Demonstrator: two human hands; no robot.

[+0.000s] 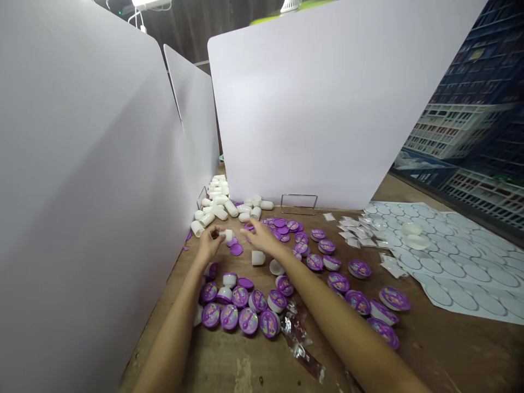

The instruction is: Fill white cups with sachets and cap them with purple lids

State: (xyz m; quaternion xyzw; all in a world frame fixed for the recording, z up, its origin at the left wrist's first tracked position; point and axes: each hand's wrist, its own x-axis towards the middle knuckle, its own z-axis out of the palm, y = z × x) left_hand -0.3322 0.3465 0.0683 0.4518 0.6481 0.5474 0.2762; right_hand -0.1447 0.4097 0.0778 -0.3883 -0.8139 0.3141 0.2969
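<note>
My left hand (209,243) is closed round a small white plastic cup (227,236), held above the table. To its right my right hand (258,236) reaches over the table with fingers apart and nothing seen in them. Loose purple lids (236,249) lie just below the held cup. Another white cup (257,258) lies under my right hand, and a translucent cup (277,267) is partly behind my right forearm. Stacked white cups (219,212) are heaped beyond my left hand. Several lidded cups with purple printed tops (240,296) stand in rows nearer me.
White partitions (298,120) rise at the back and left, with a wire stand (298,203) at the base. Small clear sachets (356,232) and a sheet printed with circles (454,273) lie right. Dark red packets (303,355) are near the front. Crates (454,125) stand far right.
</note>
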